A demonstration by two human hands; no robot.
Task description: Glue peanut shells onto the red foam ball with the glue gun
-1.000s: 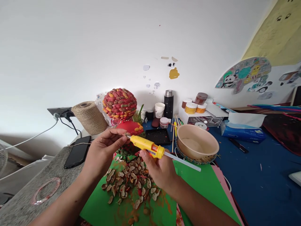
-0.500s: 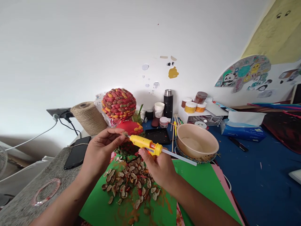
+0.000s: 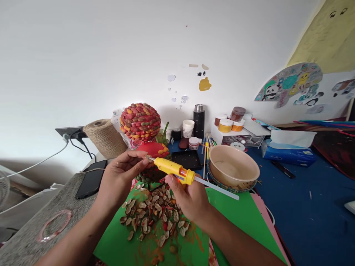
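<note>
My right hand [image 3: 190,194] is wrapped round a yellow hot glue gun [image 3: 169,168], from whose back a clear glue stick [image 3: 217,187] sticks out. Pinched between the thumb and fingers of my left hand [image 3: 122,175] is a small peanut shell [image 3: 148,158], right at the gun's nozzle. Just behind stands a round form [image 3: 151,148] with a bare red top and orange shells along its side, partly hidden by my hands and the gun. Loose peanut shells [image 3: 155,210] lie scattered below on a paint-smeared green sheet [image 3: 111,244].
A ball covered in red and orange shells [image 3: 140,122] rises behind my left hand. Left are a twine spool [image 3: 104,138], a phone [image 3: 91,180] and a clear ring [image 3: 55,225]. To the right stand a beige bowl [image 3: 234,166], a thermos [image 3: 199,121], paint jars [image 3: 226,125] and tissues [image 3: 290,151].
The glue gun's rear and my right hand have shifted slightly right, and the nozzle has drawn back a little from the shell. My left hand stays almost still.
</note>
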